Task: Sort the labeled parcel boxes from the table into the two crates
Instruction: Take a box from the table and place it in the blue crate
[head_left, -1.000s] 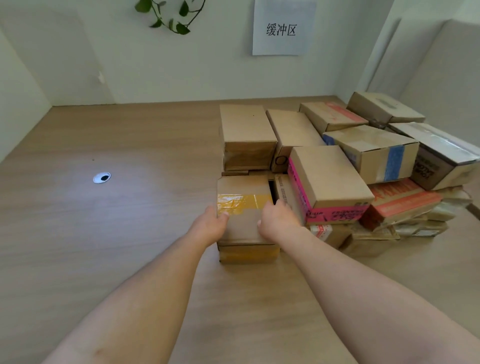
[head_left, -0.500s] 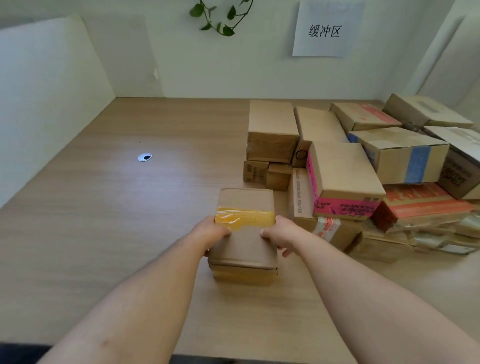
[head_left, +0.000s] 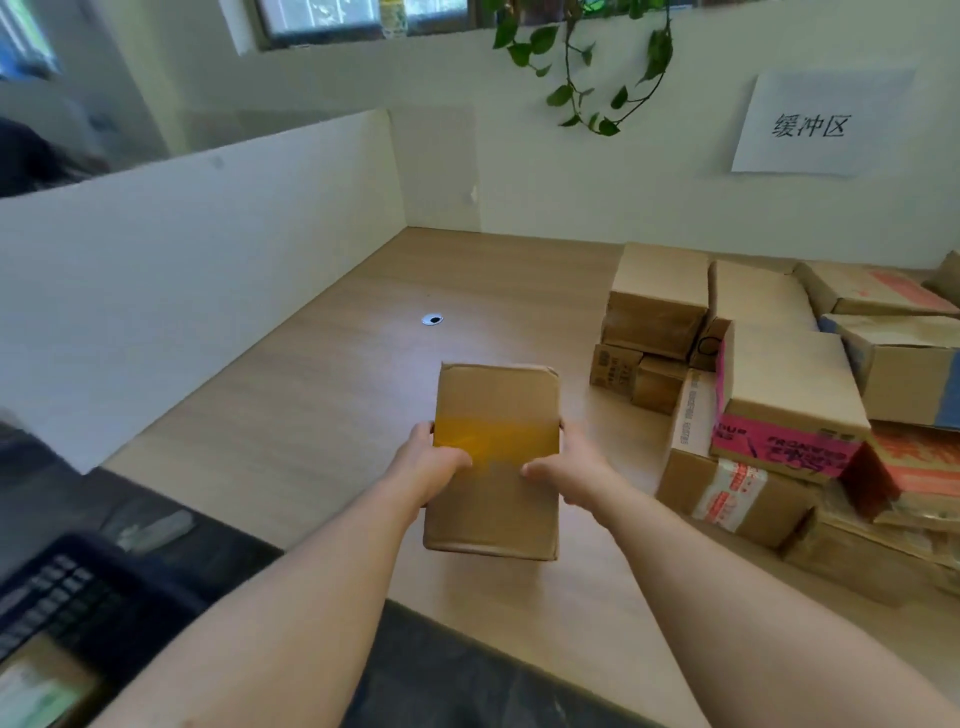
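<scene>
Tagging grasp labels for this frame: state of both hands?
Left hand: holding the yellow-taped box by its left edge.
Right hand: holding the same box by its right edge.

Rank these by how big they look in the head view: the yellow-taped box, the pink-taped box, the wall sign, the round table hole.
1. yellow-taped box and pink-taped box: about alike; the first is nearer the camera, so no ranking.
2. wall sign
3. round table hole

Both arms reach forward, left hand (head_left: 429, 464) and right hand (head_left: 570, 469) gripping inward, thumbs on top.
</scene>
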